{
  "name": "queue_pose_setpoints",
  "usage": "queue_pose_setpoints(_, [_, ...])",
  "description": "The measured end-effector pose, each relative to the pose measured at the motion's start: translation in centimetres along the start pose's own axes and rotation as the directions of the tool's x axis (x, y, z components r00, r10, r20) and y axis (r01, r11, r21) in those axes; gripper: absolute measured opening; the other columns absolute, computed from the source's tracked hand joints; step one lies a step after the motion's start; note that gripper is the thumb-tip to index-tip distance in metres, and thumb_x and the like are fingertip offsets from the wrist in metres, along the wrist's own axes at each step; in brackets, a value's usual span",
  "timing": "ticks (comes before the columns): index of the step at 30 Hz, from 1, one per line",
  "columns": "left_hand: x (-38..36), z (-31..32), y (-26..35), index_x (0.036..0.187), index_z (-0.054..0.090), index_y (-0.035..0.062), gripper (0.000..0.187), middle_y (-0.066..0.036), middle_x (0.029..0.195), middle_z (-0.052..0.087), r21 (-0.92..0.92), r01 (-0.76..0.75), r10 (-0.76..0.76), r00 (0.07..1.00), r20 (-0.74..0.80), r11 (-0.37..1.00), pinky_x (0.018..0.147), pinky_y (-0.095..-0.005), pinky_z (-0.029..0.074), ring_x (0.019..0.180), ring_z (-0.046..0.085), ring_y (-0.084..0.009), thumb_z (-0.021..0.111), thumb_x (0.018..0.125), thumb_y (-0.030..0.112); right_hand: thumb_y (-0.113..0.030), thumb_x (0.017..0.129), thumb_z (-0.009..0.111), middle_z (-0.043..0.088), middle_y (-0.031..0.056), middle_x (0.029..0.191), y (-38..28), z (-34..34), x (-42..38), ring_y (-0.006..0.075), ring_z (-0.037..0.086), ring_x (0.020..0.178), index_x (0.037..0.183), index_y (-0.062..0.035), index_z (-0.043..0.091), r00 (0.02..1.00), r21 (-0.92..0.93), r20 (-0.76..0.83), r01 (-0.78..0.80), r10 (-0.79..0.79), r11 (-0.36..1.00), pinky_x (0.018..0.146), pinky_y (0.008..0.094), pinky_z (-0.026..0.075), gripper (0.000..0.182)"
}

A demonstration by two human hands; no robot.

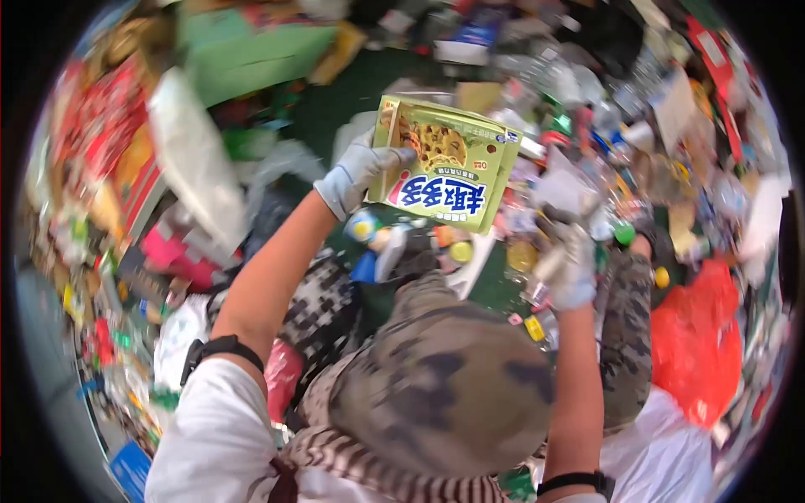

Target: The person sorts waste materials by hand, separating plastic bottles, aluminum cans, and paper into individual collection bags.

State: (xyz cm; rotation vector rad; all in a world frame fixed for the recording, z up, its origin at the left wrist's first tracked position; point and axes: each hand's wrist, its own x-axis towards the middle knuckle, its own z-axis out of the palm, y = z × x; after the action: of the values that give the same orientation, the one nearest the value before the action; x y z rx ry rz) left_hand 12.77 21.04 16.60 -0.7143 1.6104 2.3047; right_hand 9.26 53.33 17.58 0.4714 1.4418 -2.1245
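Observation:
My left hand (360, 172), in a pale work glove, grips a flat green cookie box (449, 163) by its left edge. The box front has a picture of chocolate-chip cookies and large blue lettering, upside down in this view. My right hand (574, 268), gloved too, hangs over small litter to the right of the box. Motion blurs its fingers, and I cannot make out whether anything is in them. Below the box and between my arms lie a yellow-lidded container (461, 251) and a blue-and-white piece (366, 264).
Mixed litter lies all around. A green carton (251, 59) is at upper left, clear plastic bottles (553, 80) at upper right. A red plastic bag (700, 335) sits at the right beside my camouflage-clad leg (627, 335). My camouflage hat (444, 377) covers the lower middle.

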Motion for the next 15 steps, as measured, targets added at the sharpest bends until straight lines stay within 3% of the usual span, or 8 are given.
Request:
queue_pose_setpoints(1, [-2.8, -1.4, 2.0, 0.115, 0.049, 0.0013, 0.041, -0.01, 0.103, 0.061, -0.077, -0.057, 0.056, 0.998, -0.015, 0.995, 0.075, -0.0306, 0.052, 0.087, 0.061, -0.0181, 0.065, 0.077, 0.007, -0.012, 0.08, 0.053, 0.055, 0.0087, 0.103, 0.1, -1.4, -0.8, 0.0234, 0.053, 0.096, 0.106, -0.0063, 0.051, 1.0, 0.012, -0.004, -0.005, 0.005, 1.0, 0.082, 0.0376, 0.045, 0.027])
queue_pose_setpoints(4, [-15.8, -7.2, 8.8, 0.116, 0.049, 0.002, 0.046, -0.007, 0.102, 0.061, 0.11, -0.103, 0.128, 0.958, -0.257, 0.989, 0.077, -0.0297, 0.049, 0.089, 0.06, -0.0163, 0.066, 0.074, 0.006, -0.014, 0.079, 0.056, 0.055, 0.0085, 0.101, 2.1, -7.3, -2.3, 0.0246, 0.054, 0.093, 0.102, -0.0073, 0.052, 0.993, -0.002, 0.05, -0.103, 0.103, 0.995, 0.079, 0.0369, 0.045, 0.023])
queue_pose_setpoints(5, [-20.5, -10.0, 10.2, 0.116, 0.05, 0.0026, 0.045, -0.004, 0.1, 0.059, 0.352, -0.068, 0.188, 0.929, -0.32, 0.934, 0.079, -0.0282, 0.046, 0.088, 0.057, -0.0133, 0.066, 0.074, 0.009, -0.013, 0.079, 0.056, 0.054, 0.008, 0.098, 2.5, -7.8, -3.4, 0.0236, 0.053, 0.09, 0.1, -0.0078, 0.052, 0.99, -0.018, 0.023, -0.136, 0.136, 0.991, 0.076, 0.036, 0.044, 0.022])
queue_pose_setpoints(9, [-39.0, -15.2, 13.2, 0.114, 0.051, 0.0016, 0.049, -0.001, 0.098, 0.056, 0.61, 0.346, -0.039, 0.888, -0.457, 0.713, 0.079, -0.0266, 0.043, 0.089, 0.051, -0.0102, 0.069, 0.074, 0.022, -0.009, 0.078, 0.054, 0.052, 0.0057, 0.089, 6.1, -9.6, -6.4, 0.0197, 0.051, 0.078, 0.095, -0.0096, 0.051, 0.965, -0.097, -0.055, -0.263, 0.258, 0.96, 0.064, 0.0322, 0.041, 0.018])
queue_pose_setpoints(12, [-44.6, -15.0, 6.8, 0.129, 0.039, 0.0049, 0.062, -0.006, 0.103, 0.058, 0.289, 0.356, -0.049, 0.701, -0.712, 0.888, 0.076, -0.0277, 0.048, 0.09, 0.055, -0.0143, 0.068, 0.077, 0.021, -0.007, 0.077, 0.053, 0.051, 0.004, 0.083, 9.3, -9.5, -7.5, 0.0169, 0.048, 0.069, 0.091, -0.011, 0.05, 0.954, -0.135, -0.037, -0.301, 0.298, 0.944, 0.056, 0.0294, 0.039, 0.015])
queue_pose_setpoints(13, [-45.1, -15.1, 2.7, 0.13, 0.036, 0.0056, 0.06, -0.008, 0.105, 0.057, 0.314, 0.25, 0.076, 0.661, -0.747, 0.916, 0.078, -0.0285, 0.047, 0.094, 0.055, -0.016, 0.065, 0.08, 0.022, -0.006, 0.076, 0.053, 0.05, 0.0034, 0.08, 10.3, -9.4, -7.7, 0.0159, 0.048, 0.066, 0.09, -0.0115, 0.05, 0.952, -0.148, -0.019, -0.306, 0.307, 0.94, 0.053, 0.0285, 0.038, 0.015])
queue_pose_setpoints(14, [-45.7, -17.3, -3.1, 0.131, 0.033, 0.0026, 0.062, -0.013, 0.115, 0.052, 0.422, 0.35, 0.148, 0.597, -0.788, 0.836, 0.09, -0.032, 0.041, 0.104, 0.051, -0.0227, 0.06, 0.082, 0.028, -0.005, 0.076, 0.053, 0.05, 0.0028, 0.078, 11.2, -9.4, -7.8, 0.0149, 0.047, 0.063, 0.088, -0.0119, 0.05, 0.95, -0.162, 0.004, -0.308, 0.313, 0.937, 0.05, 0.0276, 0.037, 0.014])
queue_pose_setpoints(15, [-46.3, -20.0, -10.9, 0.13, 0.032, -0.0014, 0.062, -0.018, 0.125, 0.044, 0.656, 0.477, 0.399, 0.535, -0.745, 0.585, 0.1, -0.0342, 0.031, 0.113, 0.044, -0.0284, 0.055, 0.084, 0.034, -0.004, 0.076, 0.052, 0.049, 0.0022, 0.076, 11.8, -9.9, -8.2, 0.014, 0.046, 0.06, 0.087, -0.0124, 0.05, 0.948, -0.179, 0.022, -0.307, 0.316, 0.935, 0.048, 0.0266, 0.036, 0.014])
